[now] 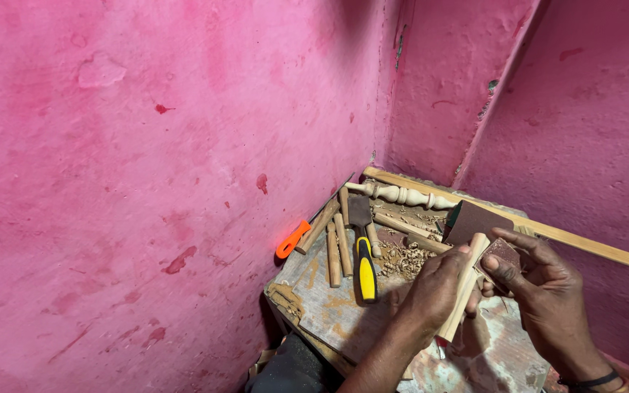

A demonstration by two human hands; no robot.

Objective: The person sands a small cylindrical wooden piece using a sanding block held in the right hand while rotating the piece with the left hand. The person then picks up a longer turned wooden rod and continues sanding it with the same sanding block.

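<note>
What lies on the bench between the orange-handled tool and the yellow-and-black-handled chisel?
In the head view, plain wooden handles lie between the orange-handled tool and the yellow-and-black-handled chisel.

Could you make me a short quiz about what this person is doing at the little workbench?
1. True or false: the left hand grips a pale wooden stick.
2. What does the right hand press against that stick? A) a hammer B) a piece of brown sandpaper C) a paintbrush
3. What colour is the handle of the chisel lying on the workbench?

Key:
1. True.
2. B.
3. Yellow and black; it lies apart from both hands, beside several plain wooden rods and some wood shavings.
</note>
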